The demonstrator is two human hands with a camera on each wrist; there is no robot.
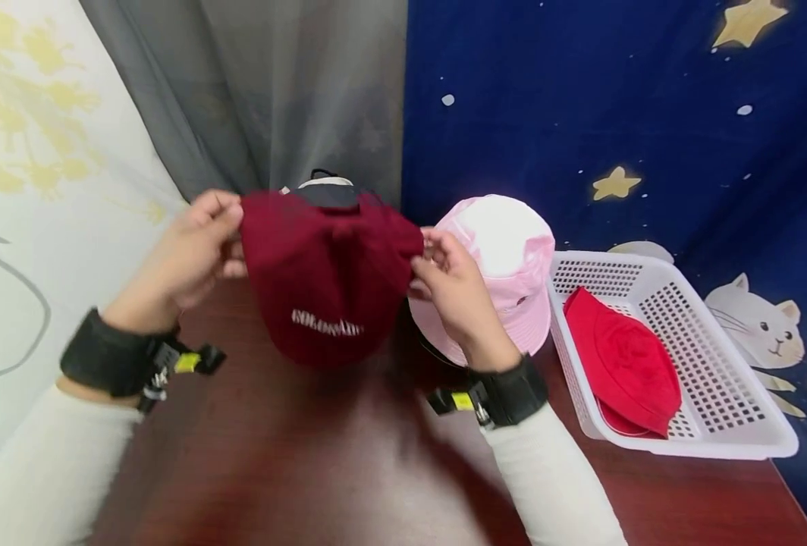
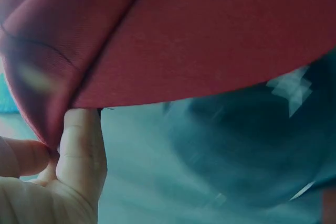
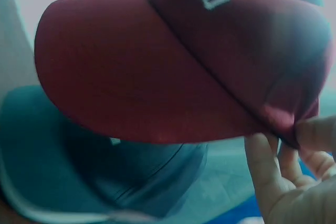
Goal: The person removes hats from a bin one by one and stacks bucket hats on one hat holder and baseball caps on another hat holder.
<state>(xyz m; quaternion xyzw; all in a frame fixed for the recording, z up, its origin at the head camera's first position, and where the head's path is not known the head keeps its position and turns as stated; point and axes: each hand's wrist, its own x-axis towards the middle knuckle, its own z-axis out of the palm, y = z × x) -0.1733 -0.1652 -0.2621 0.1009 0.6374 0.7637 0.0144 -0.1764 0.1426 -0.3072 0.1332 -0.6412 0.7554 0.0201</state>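
Both hands hold a maroon baseball cap (image 1: 328,280) with white "COLORADO" lettering, stretched between them above the table. My left hand (image 1: 195,246) pinches its left edge between thumb and fingers, as the left wrist view shows at the cap's fabric (image 2: 173,40). On the other side my right hand (image 1: 454,284) pinches the cap near where brim and crown meet, seen in the right wrist view. Behind the maroon cap stands a dark cap (image 1: 321,196), mostly hidden by it in the head view; its dark brim and crown (image 3: 42,140) show below the maroon brim in the right wrist view.
A pink bucket hat (image 1: 536,258) with a pale top stands right of the maroon cap, just behind the right hand. Farther right, a white perforated basket (image 1: 731,364) holds a red bucket hat (image 1: 625,364). Curtains (image 1: 513,98) hang behind the dark wooden table (image 1: 294,470).
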